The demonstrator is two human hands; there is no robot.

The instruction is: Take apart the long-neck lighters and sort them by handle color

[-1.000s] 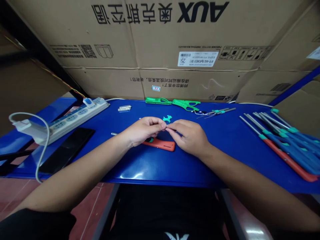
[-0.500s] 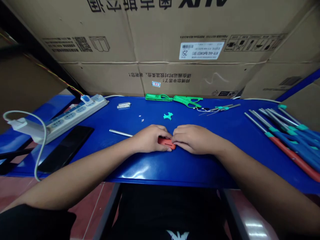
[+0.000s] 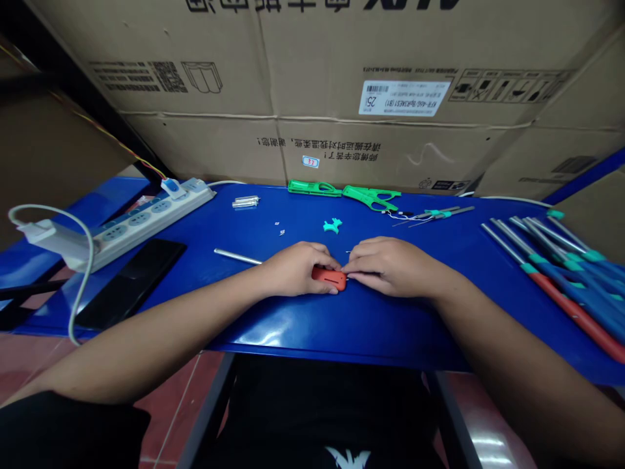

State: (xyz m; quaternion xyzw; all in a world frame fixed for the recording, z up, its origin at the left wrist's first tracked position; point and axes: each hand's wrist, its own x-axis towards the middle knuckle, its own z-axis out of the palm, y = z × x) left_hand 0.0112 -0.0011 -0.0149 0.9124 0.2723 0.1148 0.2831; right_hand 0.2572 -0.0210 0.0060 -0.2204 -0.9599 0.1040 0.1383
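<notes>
Between the hands, gripping the orange handle [image 3: 328, 279] in the left hand [image 3: 297, 268] with the right hand [image 3: 387, 267] bunched at its exposed end, perhaps pinching something too tiny to make out, risking its loss through an off-angle push.

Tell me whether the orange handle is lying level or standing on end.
Lying level: the orange handle runs sideways over the blue table, gripped by the left hand. Whether it touches the table, I cannot tell.

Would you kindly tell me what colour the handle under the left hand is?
The handle is orange-red, seen in the head view.
</notes>
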